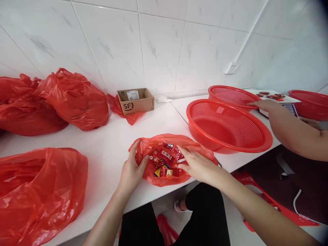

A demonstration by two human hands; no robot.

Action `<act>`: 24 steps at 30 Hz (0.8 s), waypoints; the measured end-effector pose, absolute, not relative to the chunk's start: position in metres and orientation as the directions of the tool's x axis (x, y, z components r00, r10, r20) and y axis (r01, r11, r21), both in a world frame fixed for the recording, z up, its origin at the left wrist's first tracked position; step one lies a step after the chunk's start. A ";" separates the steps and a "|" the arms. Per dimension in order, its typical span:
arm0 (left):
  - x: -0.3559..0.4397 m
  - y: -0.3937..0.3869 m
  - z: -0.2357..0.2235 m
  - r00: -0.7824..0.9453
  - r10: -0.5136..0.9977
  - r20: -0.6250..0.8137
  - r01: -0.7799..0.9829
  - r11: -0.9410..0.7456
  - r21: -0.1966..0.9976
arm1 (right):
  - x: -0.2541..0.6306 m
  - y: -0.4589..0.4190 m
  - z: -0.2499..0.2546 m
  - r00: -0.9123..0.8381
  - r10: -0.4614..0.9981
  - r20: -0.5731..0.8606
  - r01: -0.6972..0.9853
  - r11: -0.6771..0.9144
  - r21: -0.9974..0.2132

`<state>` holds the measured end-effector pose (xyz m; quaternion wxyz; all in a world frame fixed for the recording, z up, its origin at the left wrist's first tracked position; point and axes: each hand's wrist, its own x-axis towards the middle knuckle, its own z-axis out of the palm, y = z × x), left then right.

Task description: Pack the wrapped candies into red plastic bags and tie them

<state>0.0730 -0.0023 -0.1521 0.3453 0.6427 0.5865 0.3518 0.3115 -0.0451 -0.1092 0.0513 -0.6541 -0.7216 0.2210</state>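
Note:
A small red plastic bag (153,143) lies open at the front edge of the white table (107,143). Several red wrapped candies (165,159) fill it. My left hand (132,171) grips the bag's left rim, fingers curled around the plastic. At the bag's right side my right hand (197,164) has its fingers bent into the opening, pinching the rim beside the candies.
Large stuffed red bags lie at the left (41,191) and back left (74,99). A small cardboard box (135,100) stands by the tiled wall. Two red mesh basins (228,124) (232,95) sit to the right, where another person's arm (289,130) reaches toward a scale (289,106).

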 end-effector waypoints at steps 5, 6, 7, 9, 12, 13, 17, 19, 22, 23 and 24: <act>0.063 -0.017 -0.138 0.137 0.988 0.066 0.698 -0.144 0.701 | 0.321 -0.087 -0.088 -0.249 0.969 -0.001 0.943 0.242 -0.230; 0.059 -0.021 -0.134 0.159 0.984 0.081 0.721 -0.171 0.672 | 0.326 -0.094 -0.082 -0.273 0.962 0.026 0.945 0.273 -0.182; 0.054 -0.025 -0.130 0.176 0.979 0.105 0.732 -0.201 0.650 | 0.330 -0.100 -0.076 -0.298 0.954 0.043 0.944 0.301 -0.139; 0.045 -0.032 -0.121 0.201 0.965 0.168 0.737 -0.262 0.622 | 0.340 -0.109 -0.062 -0.336 0.940 0.057 0.938 0.340 -0.068; 0.033 -0.043 -0.107 0.190 0.946 0.261 0.742 -0.313 0.594 | 0.355 -0.116 -0.046 -0.350 0.931 0.106 0.937 0.347 0.049; 0.030 -0.047 -0.102 0.178 0.942 0.283 0.747 -0.317 0.585 | 0.360 -0.118 -0.043 -0.354 0.927 0.126 0.934 0.346 0.086; 0.023 -0.060 -0.096 0.169 0.947 0.273 0.757 -0.302 0.579 | 0.374 -0.126 -0.051 -0.351 0.927 0.132 0.930 0.327 0.168; 0.019 -0.064 -0.099 0.151 0.962 0.228 0.747 -0.262 0.611 | 0.378 -0.128 -0.062 -0.283 0.955 0.088 0.946 0.262 0.190; 0.009 -0.067 -0.108 0.086 0.975 0.205 0.727 -0.202 0.656 | 0.384 -0.131 -0.074 -0.145 0.989 0.000 0.970 0.142 0.195; 0.005 -0.067 -0.109 0.069 0.977 0.201 0.725 -0.188 0.663 | 0.387 -0.132 -0.073 -0.134 0.991 -0.027 0.976 0.137 0.167; 0.000 -0.068 -0.108 0.061 0.980 0.191 0.725 -0.175 0.666 | 0.389 -0.132 -0.070 -0.150 0.987 -0.049 0.981 0.155 0.115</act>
